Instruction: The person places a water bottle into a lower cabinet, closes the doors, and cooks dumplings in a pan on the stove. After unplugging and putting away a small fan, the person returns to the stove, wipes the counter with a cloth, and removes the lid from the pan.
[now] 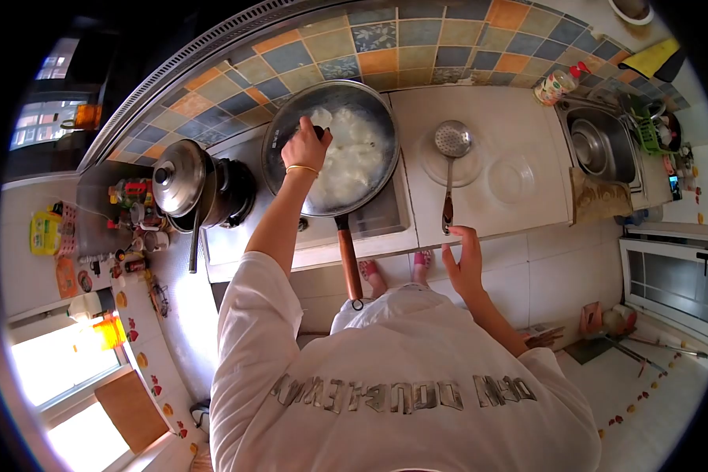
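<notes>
My left hand [305, 148] is closed on the dark knob of a glass lid [370, 177], which lies over a wide pan on the stove. White food shows through the glass. The pan's wooden handle [349, 259] points toward my body. My right hand [466, 263] is open at the counter's front edge, fingers apart, close to the handle end of a slotted ladle [452, 140]. The ladle's bowl rests on a clear plate [430, 161], and a second clear dish [511, 179] is to its right.
A lidded pot [178, 178] stands on the left burner, its handle jutting forward. Farther right are a bottle [556, 85], a sink [594, 149] and a cloth [602, 197] at the counter edge. A green basket [649, 134] is beyond the sink. Tiles line the back wall.
</notes>
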{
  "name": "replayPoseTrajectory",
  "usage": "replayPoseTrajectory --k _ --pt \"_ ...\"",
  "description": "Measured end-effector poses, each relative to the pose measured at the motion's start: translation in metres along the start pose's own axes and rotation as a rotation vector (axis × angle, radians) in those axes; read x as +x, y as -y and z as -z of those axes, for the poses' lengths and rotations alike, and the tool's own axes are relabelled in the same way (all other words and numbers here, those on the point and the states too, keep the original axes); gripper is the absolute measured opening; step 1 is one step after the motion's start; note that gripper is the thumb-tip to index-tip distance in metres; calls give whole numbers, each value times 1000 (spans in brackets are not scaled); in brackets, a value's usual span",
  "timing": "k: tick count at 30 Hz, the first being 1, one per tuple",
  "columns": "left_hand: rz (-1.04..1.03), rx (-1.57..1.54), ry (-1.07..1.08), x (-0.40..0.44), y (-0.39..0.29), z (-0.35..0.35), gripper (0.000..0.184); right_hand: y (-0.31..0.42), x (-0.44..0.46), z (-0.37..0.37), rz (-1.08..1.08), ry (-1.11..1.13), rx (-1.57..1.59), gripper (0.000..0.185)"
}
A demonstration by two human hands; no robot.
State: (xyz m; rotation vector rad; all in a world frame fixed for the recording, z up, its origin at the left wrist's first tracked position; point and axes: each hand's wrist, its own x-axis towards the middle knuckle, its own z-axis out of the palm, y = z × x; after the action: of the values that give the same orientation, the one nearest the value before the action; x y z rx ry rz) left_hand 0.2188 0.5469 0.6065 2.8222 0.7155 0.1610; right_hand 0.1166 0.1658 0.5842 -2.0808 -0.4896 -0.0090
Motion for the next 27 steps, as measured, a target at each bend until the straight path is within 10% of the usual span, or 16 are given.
replayPoseTrajectory --k 27 --pt "55 -17 57 -36 -4 40 54 21 16 -2 38 68 55 33"
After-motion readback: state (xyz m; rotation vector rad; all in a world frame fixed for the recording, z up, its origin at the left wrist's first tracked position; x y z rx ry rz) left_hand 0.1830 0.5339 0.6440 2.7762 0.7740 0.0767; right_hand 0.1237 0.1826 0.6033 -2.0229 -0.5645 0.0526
